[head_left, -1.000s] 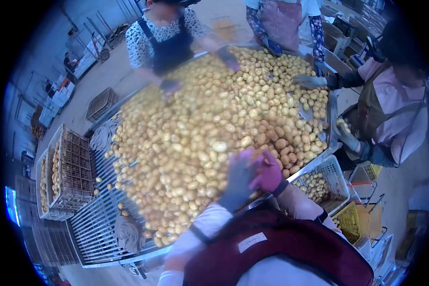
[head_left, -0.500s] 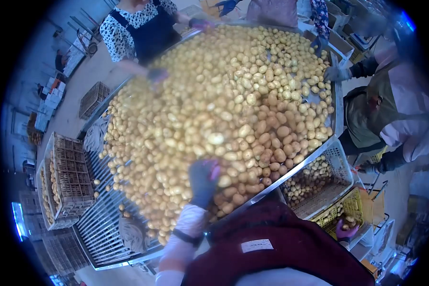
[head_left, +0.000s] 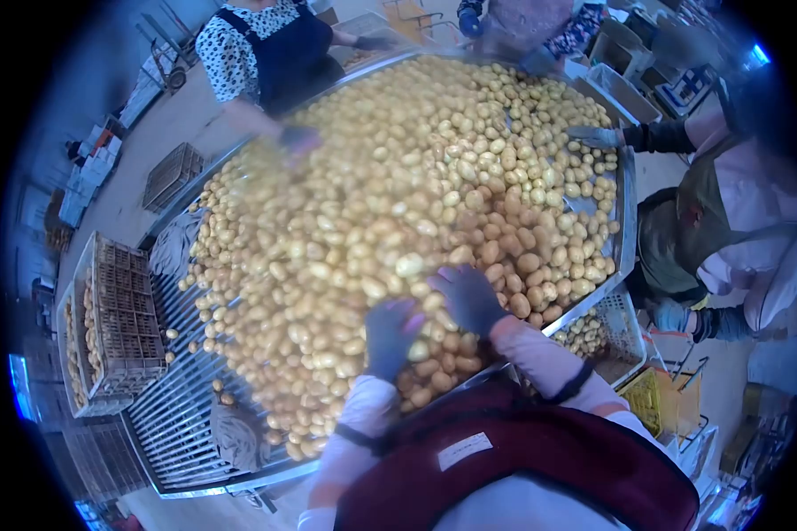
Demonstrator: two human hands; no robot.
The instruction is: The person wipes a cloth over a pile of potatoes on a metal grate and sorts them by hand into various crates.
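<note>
Potatoes [head_left: 354, 239] lie heaped over a large metal-edged table. My left hand [head_left: 391, 338], in a grey glove with pinkish fingertips, rests on the near part of the heap with its fingers apart. A pale potato [head_left: 418, 351] lies just to its right. Close by on the right, my right hand [head_left: 471, 299] reaches over the heap, palm down, fingers spread on the potatoes. Neither hand shows a potato gripped. Browner potatoes [head_left: 505, 239] lie beyond my right hand.
A slatted metal section [head_left: 173, 398] with a grey cloth [head_left: 237, 435] is at left, beside a crate [head_left: 128, 319]. A white crate [head_left: 624, 327] and yellow crate [head_left: 644, 400] stand at right. Co-workers' gloved hands [head_left: 299, 139] [head_left: 596, 136] are over the far and right sides.
My right hand has come from the yellow crate, where it was by some potatoes, up onto the heap. My left hand has shifted slightly right. The right-side co-worker's hand has moved inward over the potatoes.
</note>
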